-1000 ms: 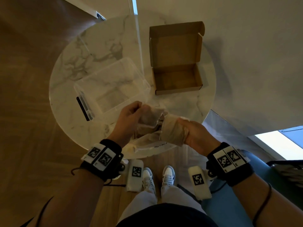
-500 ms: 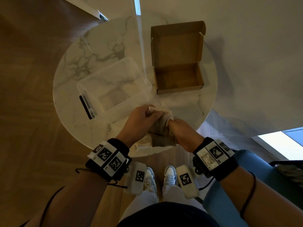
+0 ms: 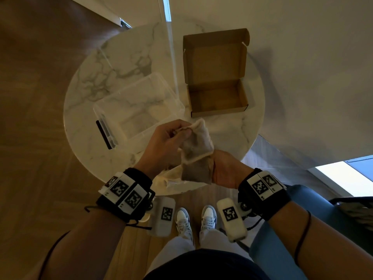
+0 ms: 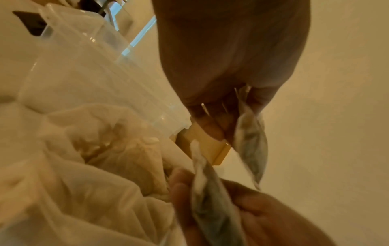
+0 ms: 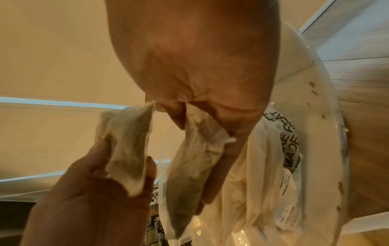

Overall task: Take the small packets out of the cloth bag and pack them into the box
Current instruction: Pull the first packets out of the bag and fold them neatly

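Note:
Two small beige packets are held above the table's near edge. My left hand (image 3: 180, 131) pinches the top corner of the upper packet (image 3: 198, 143), which hangs from its fingers (image 4: 212, 126). My right hand (image 3: 225, 170) grips the lower packet (image 3: 196, 173) from the right, and its fingertips are hidden behind it. The packets overlap in the head view and hang apart in the wrist views (image 5: 126, 149) (image 5: 193, 159). The cream cloth bag (image 3: 168, 177) lies crumpled on the table under my hands. The open cardboard box (image 3: 217, 98) stands beyond, with no packet in it.
A clear plastic container (image 3: 137, 106) with a black latch sits left of the cardboard box on the round marble table (image 3: 88, 126). A pale wall is close behind the table. Wooden floor lies to the left, and a blue seat (image 3: 314, 201) at the right.
My hands came together over the bag and then drew apart. Each now holds its own packet, and my left hand has lifted its packet up toward the cardboard box.

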